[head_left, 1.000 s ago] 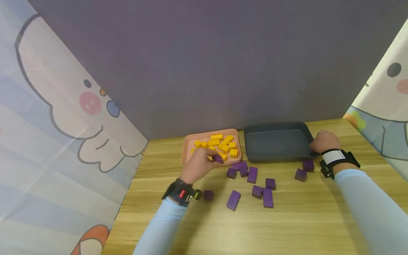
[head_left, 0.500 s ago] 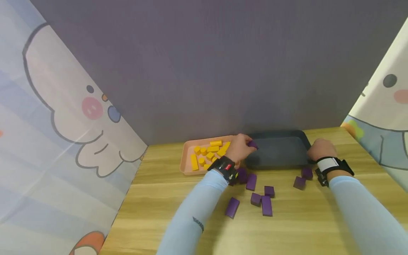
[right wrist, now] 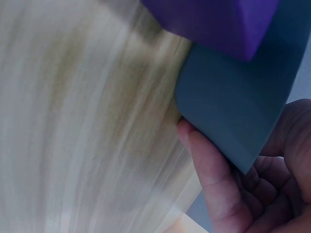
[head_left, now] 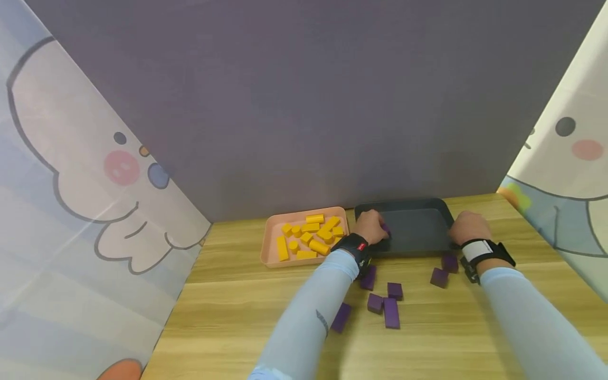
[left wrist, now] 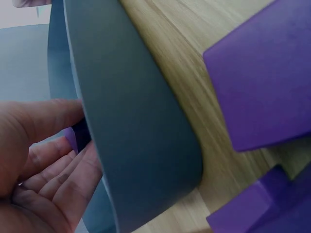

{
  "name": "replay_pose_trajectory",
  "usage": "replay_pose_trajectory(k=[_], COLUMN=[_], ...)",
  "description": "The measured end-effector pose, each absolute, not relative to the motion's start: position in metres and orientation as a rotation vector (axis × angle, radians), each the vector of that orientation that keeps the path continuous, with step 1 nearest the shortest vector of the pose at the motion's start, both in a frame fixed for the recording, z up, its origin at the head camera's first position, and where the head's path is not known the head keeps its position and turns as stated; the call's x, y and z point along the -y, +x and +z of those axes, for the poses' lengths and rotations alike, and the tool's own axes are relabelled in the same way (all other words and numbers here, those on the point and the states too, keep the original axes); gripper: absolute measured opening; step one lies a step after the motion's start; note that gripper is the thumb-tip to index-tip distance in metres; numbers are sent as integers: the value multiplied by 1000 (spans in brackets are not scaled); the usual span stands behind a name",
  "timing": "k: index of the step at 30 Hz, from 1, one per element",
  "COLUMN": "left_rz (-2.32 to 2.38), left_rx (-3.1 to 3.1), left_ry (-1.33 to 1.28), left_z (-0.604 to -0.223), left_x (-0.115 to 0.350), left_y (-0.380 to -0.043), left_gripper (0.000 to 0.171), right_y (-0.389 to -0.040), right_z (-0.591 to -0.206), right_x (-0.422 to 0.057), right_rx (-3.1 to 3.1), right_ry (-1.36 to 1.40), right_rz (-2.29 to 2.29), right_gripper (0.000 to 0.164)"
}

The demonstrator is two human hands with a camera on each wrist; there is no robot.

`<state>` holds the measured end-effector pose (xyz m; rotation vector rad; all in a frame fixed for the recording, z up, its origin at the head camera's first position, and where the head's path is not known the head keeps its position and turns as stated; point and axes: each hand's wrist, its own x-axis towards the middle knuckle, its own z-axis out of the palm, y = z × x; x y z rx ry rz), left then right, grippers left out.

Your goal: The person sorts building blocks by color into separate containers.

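wooden surface (head_left: 228,316) holds a dark tray (head_left: 423,227); inside it, the left grip (head_left: 369,228), mostly closed, pinches a purple block (left wrist: 77,136). the right grip (head_left: 470,227) pinches the tray's edge; if that loosens, a bump could make the tray slide.

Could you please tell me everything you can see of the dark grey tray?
The dark grey tray is a shallow rectangle with rounded corners, a flat floor and low, smooth walls that look like plastic. It sits upright on the wooden table, to the right of the peach tray. The right hand grips its right end, while the left hand holds a purple block inside its left end.
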<state>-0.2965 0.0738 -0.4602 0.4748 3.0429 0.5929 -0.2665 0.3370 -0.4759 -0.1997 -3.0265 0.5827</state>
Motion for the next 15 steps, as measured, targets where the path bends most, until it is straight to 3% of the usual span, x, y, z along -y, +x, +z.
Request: replay_pose_trajectory(k=[15], left_rz=[718], left_rx=[-3028], left_ry=[440], left_z=[-463], left_x=[-69], left_y=[-306], left_gripper=[35], right_y=[-267], right_z=[-476], right_x=[-337], right_rx=[3024], right_ry=[-206], right_rz=[606], right_gripper=[22])
